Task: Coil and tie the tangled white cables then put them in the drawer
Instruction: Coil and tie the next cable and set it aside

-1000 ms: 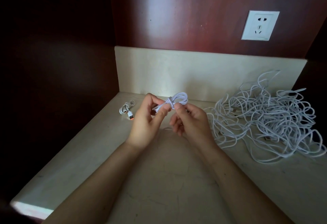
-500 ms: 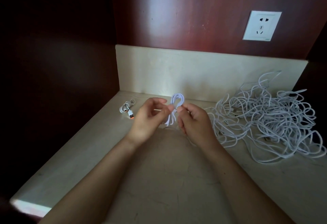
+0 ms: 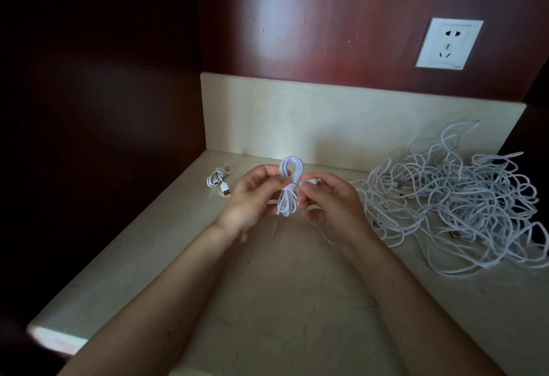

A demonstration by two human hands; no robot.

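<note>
Left hand (image 3: 252, 197) pinches the coiled cable (image 3: 288, 188) at its waist above the countertop (image 3: 267, 301) near its back edge, right hand (image 3: 329, 206) pinching its plug end; one tied bundle (image 3: 219, 181) lies at the back-left corner, the tangled pile (image 3: 451, 203) at the right edge is pending, drawer unseen.

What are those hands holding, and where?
A coiled white cable: the left hand pinches it beside the wrapped middle, the right hand pinches its loose plug end.

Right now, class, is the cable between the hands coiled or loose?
Coiled: the held cable is bunched into loops, wrapped round its middle, pinched by the left hand and right hand.
</note>
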